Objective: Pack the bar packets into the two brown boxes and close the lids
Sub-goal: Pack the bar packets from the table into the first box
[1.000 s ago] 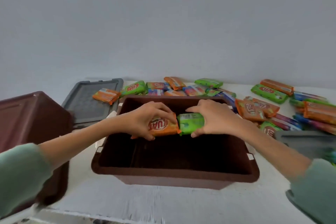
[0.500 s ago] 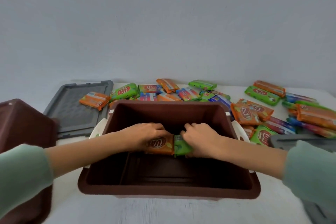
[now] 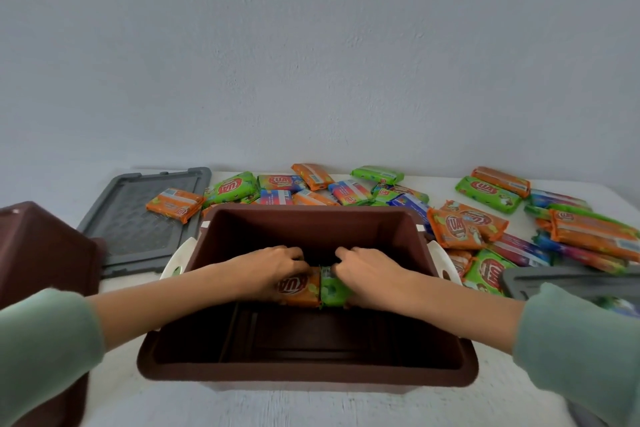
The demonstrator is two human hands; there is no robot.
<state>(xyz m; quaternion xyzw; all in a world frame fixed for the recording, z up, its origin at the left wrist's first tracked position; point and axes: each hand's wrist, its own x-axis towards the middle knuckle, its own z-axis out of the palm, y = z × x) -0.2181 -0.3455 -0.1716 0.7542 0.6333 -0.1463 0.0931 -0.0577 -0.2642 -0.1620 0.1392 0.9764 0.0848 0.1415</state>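
Low inside the open brown box, an orange packet and a green packet lie end to end. Their long axes seem to run from 9 to 3 o'clock, and the orange one's logo reads upside down. The left hand grips the orange packet, its fingers curled over the 12 o'clock edge. The right hand grips the green one in the same way.

**Both hands down, knuckles up, close together**

Your forearms reach in from the lower corners, bare below green sleeves, and converge at the middle. Your left hand curls its fingers over the orange packet. Your right hand curls over the green packet. The hands are near each other but apart.
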